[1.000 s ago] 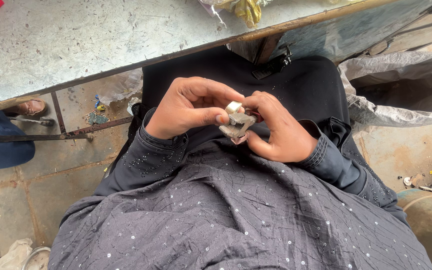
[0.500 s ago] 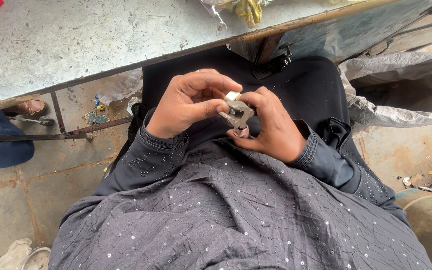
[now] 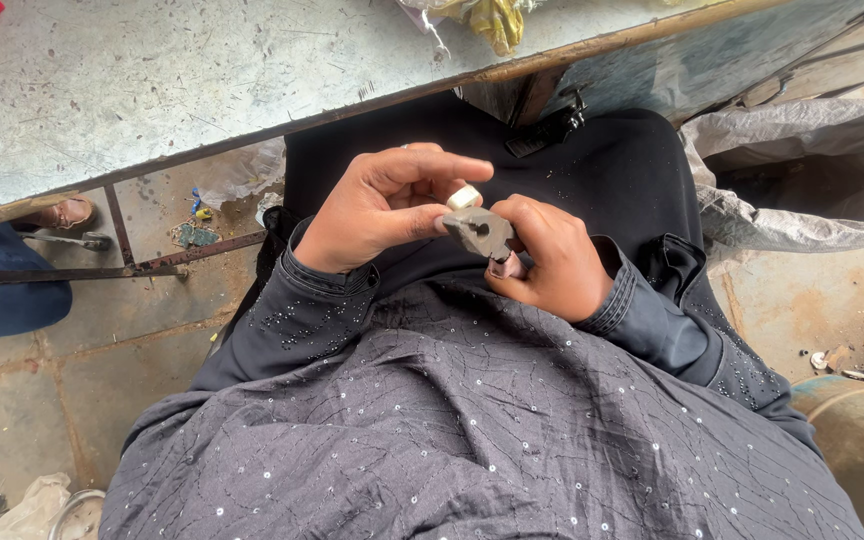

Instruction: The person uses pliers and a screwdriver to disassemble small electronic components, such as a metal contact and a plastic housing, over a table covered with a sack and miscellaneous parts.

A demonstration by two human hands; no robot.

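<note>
My two hands meet over my lap, both in dark sequinned sleeves. My right hand (image 3: 544,262) is closed around a small grey metal block (image 3: 480,232) with a keyhole-shaped slot in its face; a short stem pokes out under my fingers. My left hand (image 3: 382,206) pinches the same piece from the left, thumb against the block's edge. A small cream-coloured cap (image 3: 463,198) sits on top of the block, touched by my left forefinger.
A scratched grey metal table (image 3: 172,90) with a rusty edge runs across the top. Yellow cloth (image 3: 492,18) lies on it. A grey plastic sack (image 3: 802,170) is at right. Another person's sandalled foot (image 3: 62,212) and blue trouser leg are at left, beside a metal frame bar (image 3: 72,272).
The block has been turned so its slotted face points up at me. Both hands have shifted slightly up and right, and my left fingers now stretch over the cream cap.
</note>
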